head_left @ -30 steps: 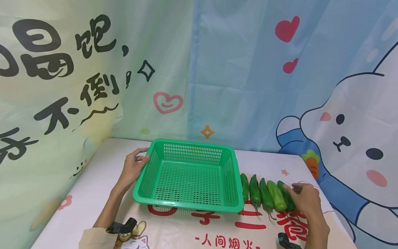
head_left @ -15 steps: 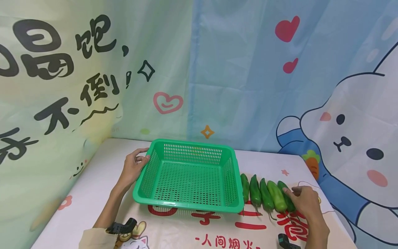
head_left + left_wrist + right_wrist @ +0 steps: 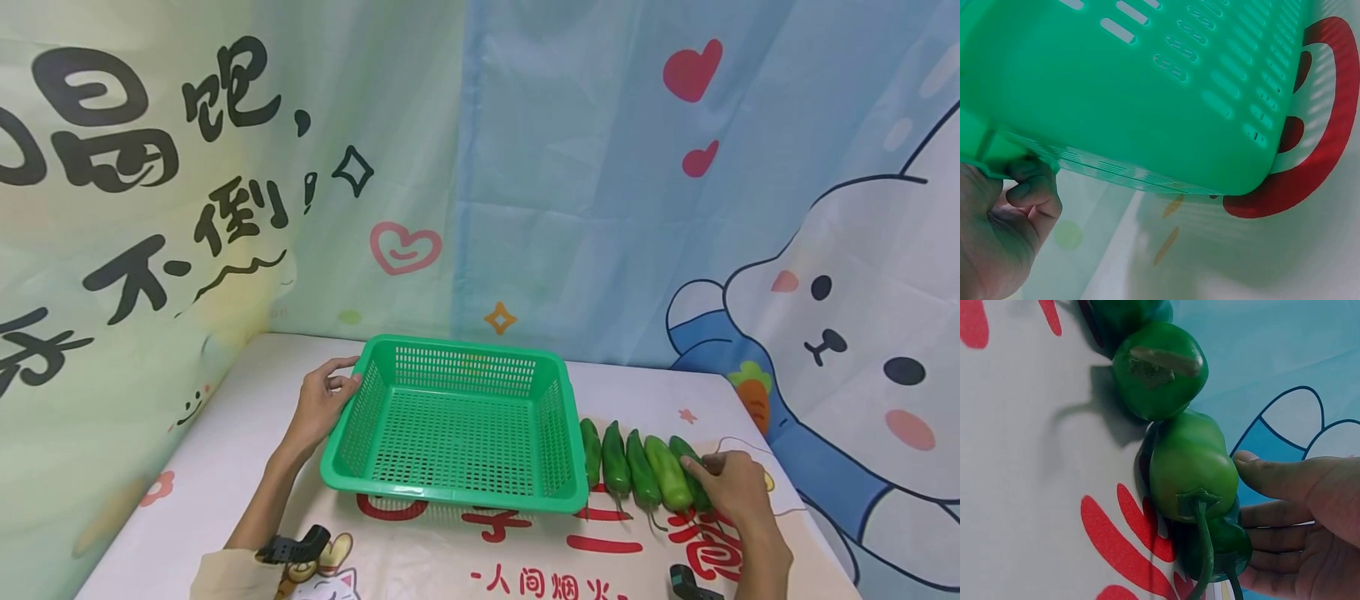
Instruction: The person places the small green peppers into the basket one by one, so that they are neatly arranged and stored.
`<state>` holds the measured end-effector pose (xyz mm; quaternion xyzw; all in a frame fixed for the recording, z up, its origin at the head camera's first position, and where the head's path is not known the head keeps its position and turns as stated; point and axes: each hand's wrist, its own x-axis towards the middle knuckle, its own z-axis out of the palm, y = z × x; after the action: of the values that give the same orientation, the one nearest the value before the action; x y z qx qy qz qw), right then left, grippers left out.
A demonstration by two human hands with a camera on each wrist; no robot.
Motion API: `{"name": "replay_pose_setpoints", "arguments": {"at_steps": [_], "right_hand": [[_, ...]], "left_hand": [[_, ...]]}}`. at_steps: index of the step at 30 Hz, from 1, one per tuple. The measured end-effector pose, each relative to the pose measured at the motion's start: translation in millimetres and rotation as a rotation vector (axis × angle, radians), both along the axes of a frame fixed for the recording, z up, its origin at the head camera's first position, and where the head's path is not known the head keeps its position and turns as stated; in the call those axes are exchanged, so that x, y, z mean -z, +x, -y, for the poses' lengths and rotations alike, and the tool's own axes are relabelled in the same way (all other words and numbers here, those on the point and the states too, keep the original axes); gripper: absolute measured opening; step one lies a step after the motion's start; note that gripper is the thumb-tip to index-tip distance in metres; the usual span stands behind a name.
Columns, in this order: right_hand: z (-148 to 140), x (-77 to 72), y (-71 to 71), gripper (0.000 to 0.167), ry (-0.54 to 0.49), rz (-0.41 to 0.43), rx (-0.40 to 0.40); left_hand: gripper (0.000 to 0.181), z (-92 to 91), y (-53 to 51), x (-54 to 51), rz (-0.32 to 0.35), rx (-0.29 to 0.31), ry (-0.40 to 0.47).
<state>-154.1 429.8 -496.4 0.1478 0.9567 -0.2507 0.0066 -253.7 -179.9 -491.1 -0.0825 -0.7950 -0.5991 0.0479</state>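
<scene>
A green plastic basket with slotted walls takes up the middle of the table, with nothing inside it. At its left rim, my left hand holds the edge with curled fingers; the left wrist view shows this hand against the basket's underside. Several green peppers lie in a row right of the basket. My right hand is at the rightmost dark green pepper, thumb over it and fingers along its far side. In the right wrist view the fingers look fairly straight beside a lighter green pepper.
A white table bears a cream mat with red lettering beneath the basket and peppers. The basket's right wall stands close to the leftmost pepper. A printed curtain closes off the back and sides.
My right hand has lowered slightly, its thumb coming further down over the rightmost pepper. The left hand, basket and peppers stay put.
</scene>
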Motion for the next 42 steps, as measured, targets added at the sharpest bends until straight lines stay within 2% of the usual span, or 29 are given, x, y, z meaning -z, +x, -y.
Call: {"name": "replay_pose_setpoints", "arguments": {"at_steps": [14, 21, 35, 42], "right_hand": [[0, 2.5, -0.4, 0.057, -0.007, 0.016, 0.002], [0, 4.5, -0.5, 0.052, -0.024, -0.011, 0.014], [-4, 9.3, 0.2, 0.055, -0.063, -0.015, 0.067], [-5, 13.6, 0.4, 0.057, -0.094, -0.030, 0.113]], "left_hand": [[0.046, -0.5, 1.5, -1.8, -0.005, 0.004, 0.021], [0.045, -0.7, 0.5, -1.2, -0.002, 0.004, 0.020], [0.046, -0.8, 2.7, -4.1, 0.006, 0.001, 0.036], [0.045, -0.3, 2.4, -2.5, -0.023, 0.001, 0.011]]}}
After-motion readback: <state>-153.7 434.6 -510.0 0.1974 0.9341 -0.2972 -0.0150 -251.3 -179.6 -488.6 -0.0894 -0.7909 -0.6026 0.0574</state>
